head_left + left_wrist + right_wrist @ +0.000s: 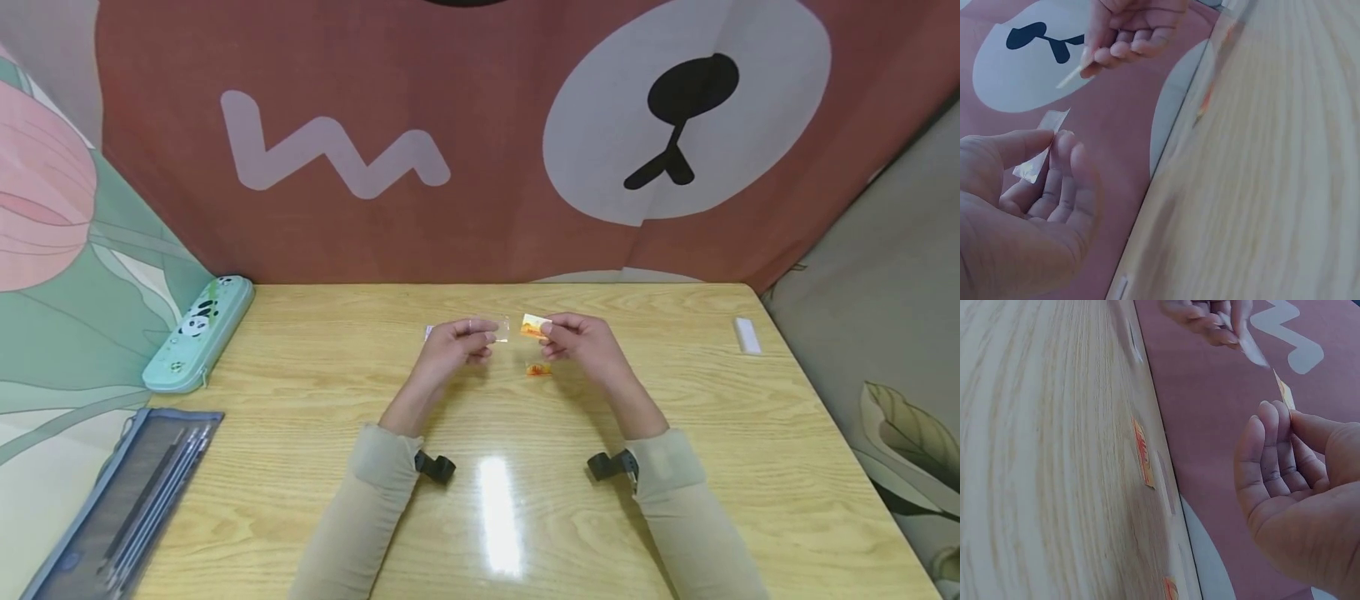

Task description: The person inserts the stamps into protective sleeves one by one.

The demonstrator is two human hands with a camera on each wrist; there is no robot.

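Observation:
My left hand [452, 343] pinches a small clear plastic wrapper [1044, 147] between thumb and fingertips, above the far part of the table. To its right, my right hand [585, 343] pinches a small orange-and-white card [534, 326] by its edge. A narrow gap separates the card from the wrapper in the head view. An orange printed piece [538, 369] lies on the table just below the right hand; the right wrist view shows it as a flat strip [1143, 452]. Behind the left hand, a small pale thing [428, 332] is mostly hidden.
A mint panda pencil case [198, 337] sits at the table's back left, with a blue-edged mesh pouch [142, 492] of pencils in front of it. Toward the right edge lies a white block [747, 336]. A printed cloth [487, 233] hangs behind the wooden table [337, 350].

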